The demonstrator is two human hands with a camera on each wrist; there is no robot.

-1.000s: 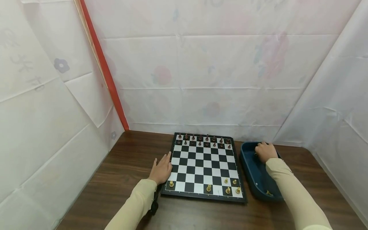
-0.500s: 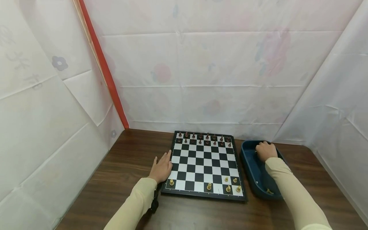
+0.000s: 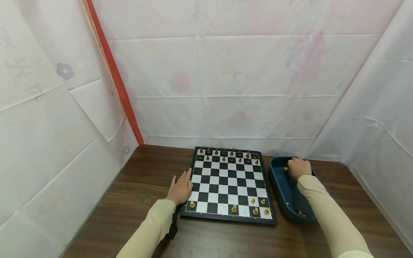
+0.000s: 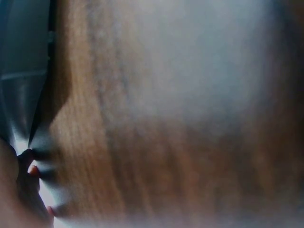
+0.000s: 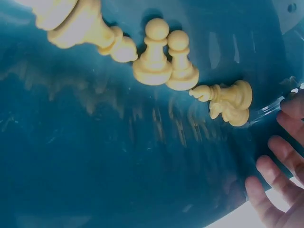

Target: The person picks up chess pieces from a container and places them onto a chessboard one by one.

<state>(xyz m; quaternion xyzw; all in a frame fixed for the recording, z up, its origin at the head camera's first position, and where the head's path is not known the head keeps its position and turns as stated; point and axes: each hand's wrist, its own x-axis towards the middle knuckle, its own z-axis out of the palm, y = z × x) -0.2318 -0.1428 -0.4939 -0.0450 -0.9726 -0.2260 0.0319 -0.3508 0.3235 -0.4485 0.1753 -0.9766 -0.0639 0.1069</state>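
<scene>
My left hand (image 3: 179,189) lies with straight fingers along the left edge of a black-and-white chessboard (image 3: 222,182). In the left wrist view only a little of that hand (image 4: 21,190) shows, by the board's dark side (image 4: 21,95). My right hand (image 3: 299,168) reaches into the far end of a blue bin (image 3: 284,195). In the right wrist view its fingers (image 5: 275,178) are spread and loosely bent near the bin's wall, with no piece visibly between them. Beside them lie a bishop (image 5: 240,93) and another piece. Two pawns (image 5: 154,57) and a larger piece (image 5: 78,23) lie further left.
Dark red chess pieces (image 3: 231,158) fill the two far rows. Several yellow pieces (image 3: 233,208) stand on the near rows. Another yellow piece (image 3: 301,214) lies at the bin's near end. White sheeting (image 3: 238,89) hangs behind the wooden table (image 3: 135,200).
My right hand has shifted slightly right within the bin, and a yellow piece left of it shows more. The left hand stays at the board's edge.
</scene>
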